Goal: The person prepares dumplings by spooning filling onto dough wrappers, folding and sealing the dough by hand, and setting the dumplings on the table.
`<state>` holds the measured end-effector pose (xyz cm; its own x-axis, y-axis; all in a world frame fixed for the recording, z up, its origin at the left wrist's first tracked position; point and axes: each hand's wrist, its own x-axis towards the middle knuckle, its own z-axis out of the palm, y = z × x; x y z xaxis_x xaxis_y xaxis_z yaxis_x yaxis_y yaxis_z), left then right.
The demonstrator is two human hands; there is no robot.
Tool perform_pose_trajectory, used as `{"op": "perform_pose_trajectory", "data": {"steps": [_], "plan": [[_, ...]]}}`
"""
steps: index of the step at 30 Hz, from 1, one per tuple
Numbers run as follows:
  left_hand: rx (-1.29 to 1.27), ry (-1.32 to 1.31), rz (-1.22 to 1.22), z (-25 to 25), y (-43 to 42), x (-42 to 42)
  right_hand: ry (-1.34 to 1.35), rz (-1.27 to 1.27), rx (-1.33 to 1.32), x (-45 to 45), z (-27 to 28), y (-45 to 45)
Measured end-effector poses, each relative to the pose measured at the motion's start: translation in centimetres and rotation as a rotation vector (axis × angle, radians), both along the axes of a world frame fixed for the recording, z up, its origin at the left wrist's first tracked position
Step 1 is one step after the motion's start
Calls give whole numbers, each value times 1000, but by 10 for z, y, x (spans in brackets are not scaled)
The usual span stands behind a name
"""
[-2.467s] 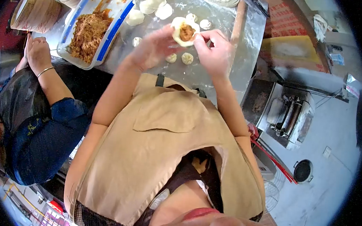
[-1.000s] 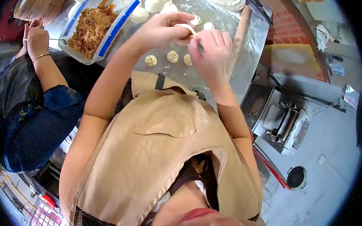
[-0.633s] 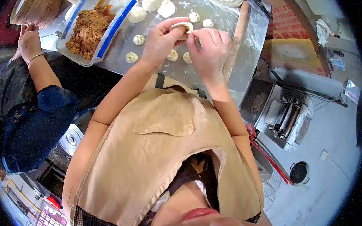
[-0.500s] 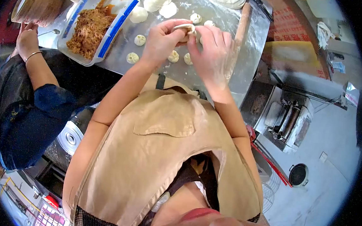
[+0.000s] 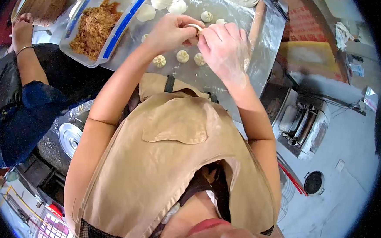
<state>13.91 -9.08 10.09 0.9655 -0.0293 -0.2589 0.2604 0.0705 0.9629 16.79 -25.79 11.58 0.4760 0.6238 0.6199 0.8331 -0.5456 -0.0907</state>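
A thin round dough wrapper (image 5: 197, 27) is pinched between my two hands, its pale rim gathered and curved. My left hand (image 5: 171, 33) grips its left side with fingers curled. From the right, my right hand (image 5: 225, 47) pinches the edge with thumb and fingers. What lies inside the dough is hidden by my fingers. Below the hands, a pleated bun (image 5: 182, 56) sits on the metal table (image 5: 201, 82), with another pleated bun (image 5: 159, 61) by my left wrist. Several more surround them, some partly covered by my hands and forearm.
To the left stands a blue-rimmed plastic tub (image 5: 115, 42) of brown filling (image 5: 93, 32). Flat dough wrappers (image 5: 165, 0) lie beyond my left hand. A rolling pin (image 5: 256, 25) is at right. A co-worker's hand (image 5: 22, 32) is near a bamboo steamer (image 5: 42, 5).
My left forearm has shifted left, uncovering one bun and covering another. Both hands still pinch the dough. The co-worker's hand has moved up and left along the steamer.
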Motion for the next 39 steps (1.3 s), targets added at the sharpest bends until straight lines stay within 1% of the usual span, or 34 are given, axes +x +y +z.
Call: {"op": "perform_pose_trajectory", "data": {"steps": [1, 2, 4, 5, 7, 8, 10, 11, 12, 14, 16, 18, 19, 21, 25, 27, 28, 31, 33, 34, 36, 37, 38, 39], "plan": [[70, -7, -52, 0, 3, 1, -16, 47, -50, 3, -1, -1], [71, -14, -49, 1, 5, 4, -24, 50, -50, 4, 2, 0], [163, 25, -197, 2, 8, 5, 2, -6, -18, -3, 8, 2], [161, 32, -199, 3, 11, 7, 9, -7, -20, -2, 5, 1], [72, 63, -369, 6, 16, 14, -1, 52, -30, 3, 1, -2], [72, 61, -369, 8, 13, 10, -3, 52, -31, 3, -1, -3], [-290, 147, -39, 17, 5, -6, 13, -83, 86, 0, -6, -4], [-486, 127, 22, 6, -6, -11, 2, -104, 119, -2, -10, -2], [-539, 135, 118, 1, -15, -14, 8, -109, 119, -4, -12, -1], [-301, 30, 229, 3, -33, -16, 47, -139, 87, -10, -17, 1], [-248, -20, 240, -3, -33, -12, 26, -137, 113, -8, -15, 4], [-101, -47, 267, -2, -33, -10, 10, -162, 149, -6, -12, 6], [-102, -46, 264, -6, -31, -8, 9, -165, 149, -6, -13, 5], [37, -54, 210, -12, -28, -5, 35, -107, 54, -5, -15, 2], [83, -22, 172, -8, -24, -3, 36, -150, 80, -6, -9, 4], [262, -67, 120, -10, -20, 2, 39, -69, -21, 0, -11, 2], [263, -73, 120, -8, -19, 3, 34, -70, -20, -1, -9, 2], [195, -39, 64, 4, -12, 3, 79, -94, -6, -1, 0, 2], [2, 36, -22, 17, -8, 4, 48, -29, -60, 1, 10, 1], [34, 0, 34, 25, -7, 2, 48, -31, -63, -1, 8, 0], [-77, -23, 176, 4, -6, 0, 150, -74, 156, 0, 7, 3], [-217, -30, 222, -6, -16, -3, 271, -74, 205, -3, 7, 2], [-571, 53, 308, -15, -26, -4, 271, -78, 207, -5, 1, 5], [-595, 56, 307, -19, -33, -5, 320, -83, 249, -8, -7, 8]]}}
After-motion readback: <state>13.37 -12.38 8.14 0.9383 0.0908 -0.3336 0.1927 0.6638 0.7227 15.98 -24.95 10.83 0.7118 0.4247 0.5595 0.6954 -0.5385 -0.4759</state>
